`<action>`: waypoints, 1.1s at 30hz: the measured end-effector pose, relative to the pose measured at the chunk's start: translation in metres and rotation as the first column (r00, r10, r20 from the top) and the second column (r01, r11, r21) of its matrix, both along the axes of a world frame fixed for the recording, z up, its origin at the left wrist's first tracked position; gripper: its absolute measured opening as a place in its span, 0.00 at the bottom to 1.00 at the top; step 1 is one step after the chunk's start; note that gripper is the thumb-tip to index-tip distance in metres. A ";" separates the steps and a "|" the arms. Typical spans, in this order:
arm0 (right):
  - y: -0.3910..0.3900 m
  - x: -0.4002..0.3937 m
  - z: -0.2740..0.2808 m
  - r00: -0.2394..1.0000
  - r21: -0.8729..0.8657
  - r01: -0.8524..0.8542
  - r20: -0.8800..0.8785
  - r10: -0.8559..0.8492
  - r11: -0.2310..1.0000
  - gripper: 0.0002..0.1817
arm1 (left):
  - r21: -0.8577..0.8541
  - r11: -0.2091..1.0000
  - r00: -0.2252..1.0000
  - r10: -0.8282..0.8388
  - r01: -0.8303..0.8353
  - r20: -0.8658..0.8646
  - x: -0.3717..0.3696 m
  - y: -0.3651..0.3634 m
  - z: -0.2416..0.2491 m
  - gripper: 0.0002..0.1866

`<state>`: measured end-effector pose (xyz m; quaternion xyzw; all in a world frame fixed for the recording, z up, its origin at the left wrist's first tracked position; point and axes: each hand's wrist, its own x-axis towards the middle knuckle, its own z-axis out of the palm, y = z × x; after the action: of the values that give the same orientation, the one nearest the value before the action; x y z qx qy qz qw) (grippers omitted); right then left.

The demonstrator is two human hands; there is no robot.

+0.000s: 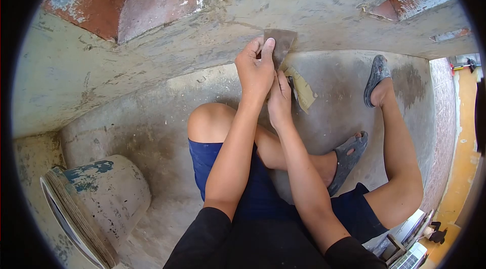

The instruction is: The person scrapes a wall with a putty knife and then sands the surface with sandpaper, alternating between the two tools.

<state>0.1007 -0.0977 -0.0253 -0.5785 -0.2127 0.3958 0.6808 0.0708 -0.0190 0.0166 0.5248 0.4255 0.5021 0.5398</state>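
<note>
My left hand (255, 74) is closed on a thin, flat grey-brown scraper blade (284, 42), its thumb pressed along the face. The blade's wide end is up against or very close to the lower wall (223, 41). Just below it, my right hand (280, 102) has its fingers curled near the lower end of the blade. From behind those fingers sticks out a yellowish flat piece (304, 92) with a ragged edge and a dark strip beside it. It seems to be in the right hand, though the grip itself is hidden.
A paint-stained bucket (109, 193) lies tipped on its side at lower left. My sandalled feet (349, 160) rest on the stained concrete floor (167, 122). Recesses with reddish sides (159, 3) open in the wall. At far right are an orange-yellow surface (463, 137) and a distant person (434, 233).
</note>
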 end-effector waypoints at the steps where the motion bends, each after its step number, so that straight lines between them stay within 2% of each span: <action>1: 0.001 0.000 0.000 1.000 -0.001 0.010 0.007 -0.010 1.000 0.16 | -0.001 1.000 1.000 -0.002 0.002 -0.001 0.001 0.000 -0.003 0.08; 9: 0.005 0.007 -0.015 0.999 -0.031 -0.025 0.023 0.025 0.999 0.15 | 0.056 0.996 0.993 0.068 -0.073 0.095 0.010 0.002 -0.010 0.08; 14: 0.009 0.007 -0.017 0.998 -0.001 -0.008 0.070 0.008 1.000 0.15 | 0.068 0.994 0.995 0.087 -0.091 0.057 0.011 0.002 -0.009 0.09; 16: 0.010 0.002 -0.009 0.991 -0.016 0.049 0.125 -0.046 0.999 0.15 | 0.078 0.992 0.994 0.093 -0.097 0.049 0.012 0.003 -0.009 0.09; 20: 0.017 0.010 0.010 0.991 -0.030 0.018 0.134 -0.014 0.999 0.16 | 0.124 0.986 0.988 0.099 -0.114 0.121 0.014 0.007 0.029 0.09; 22: 0.023 0.011 0.023 0.974 0.098 0.055 0.214 -0.075 0.994 0.16 | 0.132 0.985 0.985 0.094 -0.114 0.145 0.015 0.004 0.033 0.09; 23: 0.018 0.012 0.021 0.972 0.104 0.058 0.220 -0.079 0.993 0.16 | 0.123 0.983 0.984 0.121 -0.137 0.129 0.017 0.000 0.026 0.09; 25: 0.007 0.013 0.006 0.970 -0.050 0.027 0.242 -0.014 0.998 0.16 | 0.125 0.977 0.980 0.156 -0.172 0.125 0.017 -0.001 0.013 0.09; 27: 0.003 0.009 -0.005 0.972 -0.047 0.040 0.232 -0.028 0.998 0.16 | 0.082 0.987 0.988 0.144 -0.140 -0.049 0.011 -0.007 0.004 0.10; 28: 0.001 0.007 -0.012 0.975 -0.049 0.057 0.218 -0.045 0.997 0.16 | 0.080 0.987 0.988 0.144 -0.140 -0.054 0.012 -0.007 -0.001 0.10; 30: -0.003 0.008 -0.009 0.981 -0.059 0.027 0.192 -0.015 0.998 0.16 | 0.046 0.986 0.984 0.153 -0.158 0.089 0.015 -0.007 -0.002 0.11; 33: -0.001 0.010 -0.006 0.986 -0.062 0.001 0.166 0.009 0.998 0.17 | 0.048 0.988 0.989 0.142 -0.144 0.051 0.013 -0.006 0.005 0.11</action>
<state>0.1107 -0.0987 -0.0312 -0.6298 -0.2578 0.3538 0.6417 0.0840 -0.0249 0.0219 0.4946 0.4361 0.5626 0.4987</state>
